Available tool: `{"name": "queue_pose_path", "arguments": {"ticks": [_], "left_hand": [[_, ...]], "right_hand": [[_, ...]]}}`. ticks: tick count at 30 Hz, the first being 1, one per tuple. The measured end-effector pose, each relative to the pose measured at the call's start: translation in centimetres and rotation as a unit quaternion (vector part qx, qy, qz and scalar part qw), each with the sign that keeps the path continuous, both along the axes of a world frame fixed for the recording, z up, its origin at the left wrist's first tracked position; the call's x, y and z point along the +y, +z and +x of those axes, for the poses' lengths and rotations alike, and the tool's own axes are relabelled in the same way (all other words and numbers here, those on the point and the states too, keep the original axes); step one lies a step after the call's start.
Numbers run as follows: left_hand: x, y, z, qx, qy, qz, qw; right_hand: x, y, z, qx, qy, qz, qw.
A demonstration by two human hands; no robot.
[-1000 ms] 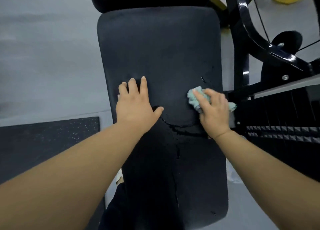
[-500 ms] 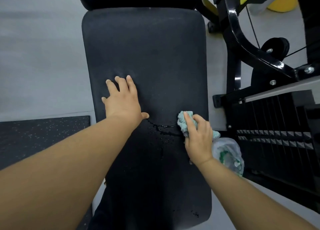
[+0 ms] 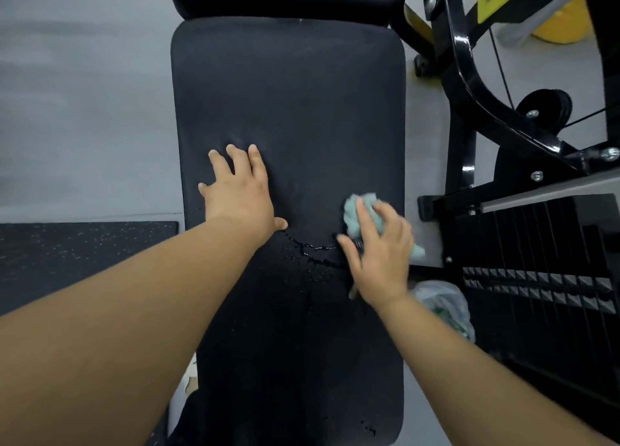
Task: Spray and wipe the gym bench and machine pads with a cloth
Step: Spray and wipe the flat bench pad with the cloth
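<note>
Centre of the frame: we look down on a black bench pad (image 3: pixel 295 110), which runs from the top edge towards the bottom. Our left hand (image 3: pixel 240 194) lies flat on the pad left of centre, fingers spread and straight. Our right hand (image 3: pixel 379 254), right of centre near the pad's right edge, grips a bunched pale green cloth (image 3: pixel 360 210) and presses it on the pad; the cloth shows above the fingers and beside the palm. Between the two hands a line of wet droplets (image 3: pixel 312 247) glistens. Right of the frame: a black machine frame (image 3: pixel 469 76). Lower left: a speckled floor mat (image 3: pixel 67 254).
</note>
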State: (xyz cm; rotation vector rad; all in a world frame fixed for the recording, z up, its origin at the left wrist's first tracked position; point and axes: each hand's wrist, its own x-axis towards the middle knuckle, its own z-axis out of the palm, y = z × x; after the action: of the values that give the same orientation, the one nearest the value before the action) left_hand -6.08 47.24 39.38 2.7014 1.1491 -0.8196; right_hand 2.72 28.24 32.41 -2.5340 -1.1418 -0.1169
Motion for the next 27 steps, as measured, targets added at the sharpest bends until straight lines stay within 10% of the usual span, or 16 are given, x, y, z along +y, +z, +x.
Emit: {"name": "queue_pose_path", "arguments": {"ticks": [12,19,27], "left_hand": [[0.2,-0.3,-0.2,-0.009,-0.007,-0.001,1.0],[0.3,-0.2,-0.8,-0.027,-0.019,-0.002,0.999],[0.7,0.1,-1.4,-0.055,-0.021,-0.046,0.997]], "right_hand": [[12.1,1.7,6.5,0.054,-0.086,0.14,0.985],[3.1,-0.4,4.7,-0.032,0.317,0.004,0.948],[15.5,2.0,3.8,0.045,-0.114,0.072,0.99]]}}
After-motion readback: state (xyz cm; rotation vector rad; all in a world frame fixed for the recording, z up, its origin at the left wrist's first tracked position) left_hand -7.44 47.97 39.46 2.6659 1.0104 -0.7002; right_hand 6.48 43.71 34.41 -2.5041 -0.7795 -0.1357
